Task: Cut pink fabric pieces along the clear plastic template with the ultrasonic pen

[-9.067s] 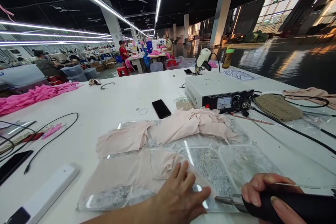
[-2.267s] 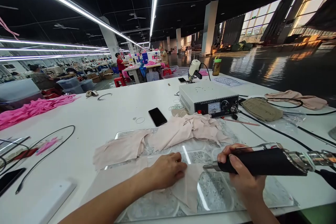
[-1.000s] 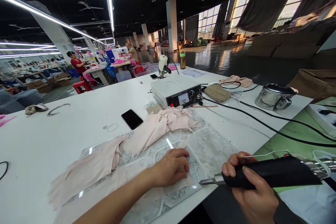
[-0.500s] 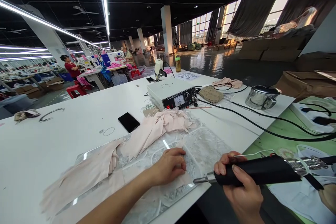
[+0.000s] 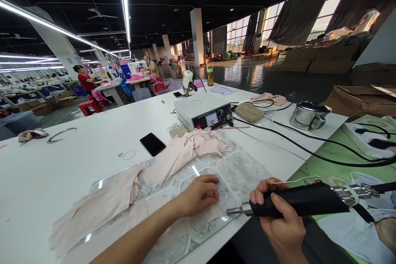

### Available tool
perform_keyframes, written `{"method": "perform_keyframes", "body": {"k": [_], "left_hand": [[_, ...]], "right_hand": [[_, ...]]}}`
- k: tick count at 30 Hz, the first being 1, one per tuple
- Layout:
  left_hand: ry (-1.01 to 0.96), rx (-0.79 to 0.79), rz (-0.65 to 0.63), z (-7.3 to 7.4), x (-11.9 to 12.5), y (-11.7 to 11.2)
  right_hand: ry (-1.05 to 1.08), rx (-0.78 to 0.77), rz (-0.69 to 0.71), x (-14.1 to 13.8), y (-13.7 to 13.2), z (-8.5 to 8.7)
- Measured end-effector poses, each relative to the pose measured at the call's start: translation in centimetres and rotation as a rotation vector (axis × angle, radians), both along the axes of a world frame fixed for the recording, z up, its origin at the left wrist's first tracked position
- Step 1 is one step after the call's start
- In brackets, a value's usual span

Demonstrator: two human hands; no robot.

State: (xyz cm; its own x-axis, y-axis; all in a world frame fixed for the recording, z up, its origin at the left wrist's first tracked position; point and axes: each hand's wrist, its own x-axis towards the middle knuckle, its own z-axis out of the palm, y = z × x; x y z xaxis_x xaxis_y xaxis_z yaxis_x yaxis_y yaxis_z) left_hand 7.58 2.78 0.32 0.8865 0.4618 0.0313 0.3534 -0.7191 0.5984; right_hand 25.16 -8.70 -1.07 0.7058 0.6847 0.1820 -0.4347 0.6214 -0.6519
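My right hand (image 5: 280,214) is wrapped round the black handle of an ultrasonic cutter (image 5: 300,201). Its narrow metal tip points left, at the edge of a thin pale pink fabric piece (image 5: 216,213) near the front edge of a glass plate (image 5: 241,165). My left hand (image 5: 199,196) bears down on that fabric with curled fingers, thumb close to the index finger; the fingertips are partly hidden. Behind and left of it, more pale pink fabric pieces (image 5: 182,148) lie heaped and layered across the plate.
A control box (image 5: 204,109) with a dial stands behind the plate, a black cable (image 5: 278,130) running right. Around it are a phone (image 5: 152,144), a lidded glass jar (image 5: 309,115) and a bottle (image 5: 210,76). A green surface (image 5: 321,165) adjoins at right. Two people sit far left.
My right hand and the cutter have shifted slightly left, the tip moving a little along the fabric's edge. My left hand stays almost in place. The view has tilted very slightly.
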Motion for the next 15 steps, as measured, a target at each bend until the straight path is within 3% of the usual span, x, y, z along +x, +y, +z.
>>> {"method": "perform_keyframes", "body": {"k": [5,11,15], "left_hand": [[-0.082,0.067,-0.023,0.2,-0.2,-0.5],[-0.112,0.396,-0.396,0.9,-0.9,-0.8],[-0.018,0.562,-0.49,1.2,-1.2,-0.8]], "right_hand": [[-0.012,-0.005,0.014,-0.4,0.0,0.0],[0.013,0.018,0.015,-0.5,0.0,-0.1],[0.006,0.02,0.021,-0.5,-0.2,-0.3]]}}
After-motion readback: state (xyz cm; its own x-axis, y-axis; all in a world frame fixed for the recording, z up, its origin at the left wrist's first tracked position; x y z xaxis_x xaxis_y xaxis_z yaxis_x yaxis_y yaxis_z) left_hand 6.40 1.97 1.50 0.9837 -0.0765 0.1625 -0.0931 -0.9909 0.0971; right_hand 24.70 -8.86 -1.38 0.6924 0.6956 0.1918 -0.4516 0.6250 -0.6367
